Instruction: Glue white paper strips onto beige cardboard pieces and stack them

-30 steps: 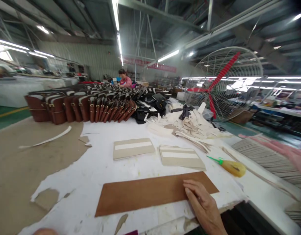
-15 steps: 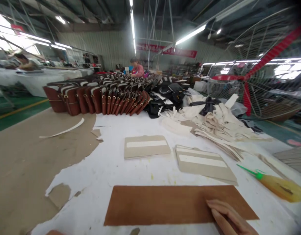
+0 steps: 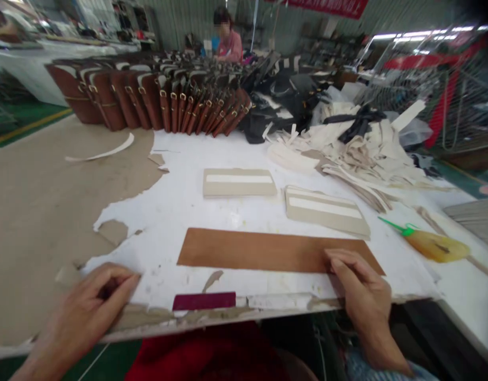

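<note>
The table [image 3: 25, 211] is kinda messy, tan by the left fingers [image 3: 116, 271] where a ragged white sheet [image 3: 172, 211] ends, and a brown strip [image 3: 247, 248] lies under the right fingers [image 3: 347, 257]. There's a purple strip [image 3: 204, 301] at the near edge between both sets of fingers, two tan panels [image 3: 327, 225] past the right ones, and a yellow bottle [image 3: 438, 246] off to their right. Way beyond the fingers it's pale scraps [image 3: 367, 151] and rows of brown bags [image 3: 119, 103].

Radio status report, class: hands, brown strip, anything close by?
Right hand: fingers on brown strip, toward its right end. Left hand: curled, apart from strip. Strip: flat on white sheet. Close by: purple piece, beige pieces.
</note>
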